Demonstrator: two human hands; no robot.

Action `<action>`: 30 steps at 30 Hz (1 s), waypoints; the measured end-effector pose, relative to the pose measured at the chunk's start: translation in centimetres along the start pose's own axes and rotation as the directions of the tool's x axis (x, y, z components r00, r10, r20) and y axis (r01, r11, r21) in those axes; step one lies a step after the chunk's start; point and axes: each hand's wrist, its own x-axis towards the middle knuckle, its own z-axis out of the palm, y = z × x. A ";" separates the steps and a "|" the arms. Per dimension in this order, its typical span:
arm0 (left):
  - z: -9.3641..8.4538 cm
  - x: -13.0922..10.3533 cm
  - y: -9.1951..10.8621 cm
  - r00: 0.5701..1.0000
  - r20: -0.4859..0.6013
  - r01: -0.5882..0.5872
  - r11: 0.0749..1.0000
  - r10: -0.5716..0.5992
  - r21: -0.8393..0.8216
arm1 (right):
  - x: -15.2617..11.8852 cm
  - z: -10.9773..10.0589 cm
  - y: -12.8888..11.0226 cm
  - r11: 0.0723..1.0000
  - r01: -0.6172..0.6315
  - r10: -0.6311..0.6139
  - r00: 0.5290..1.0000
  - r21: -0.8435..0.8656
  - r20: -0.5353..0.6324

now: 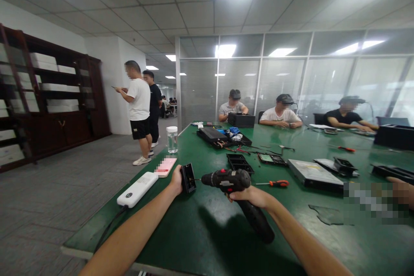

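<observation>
My left hand (176,180) grips a small black plastic housing (189,178) by its left side, holding it upright above the green table (181,233). In my right hand (247,197) is a black cordless drill (226,180), its handle slanting down to the right. The drill's bit points left, its tip at the open face of the housing; whether it touches a screw is too small to tell. A similar black frame (239,164) lies just behind the drill. Right of the drill rests a screwdriver (278,183) with an orange and black handle.
At left lie a white power bank (137,189) with a cable and a pink-screened phone (166,167), near a clear jar (172,139). A silver disc drive (314,174), a circuit board unit (271,159) and an opened black case (223,136) occupy the table. Several people sit opposite; another person's hand (401,192) is at right.
</observation>
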 end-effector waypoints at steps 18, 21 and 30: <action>-0.4 0.5 -0.2 1.000 0.005 -0.019 0.998 0.019 0.055 | 0.0 0.0 0.1 1.000 -0.014 0.014 1.000 0.027 0.001; -0.3 0.4 -0.1 1.000 0.004 -0.016 0.999 0.016 0.039 | 0.0 0.0 0.0 1.000 -0.010 0.010 1.000 0.012 -0.006; -0.1 0.1 0.0 1.000 -0.007 -0.008 1.000 0.008 0.010 | 0.1 0.0 0.0 1.000 0.002 -0.002 1.000 0.023 0.002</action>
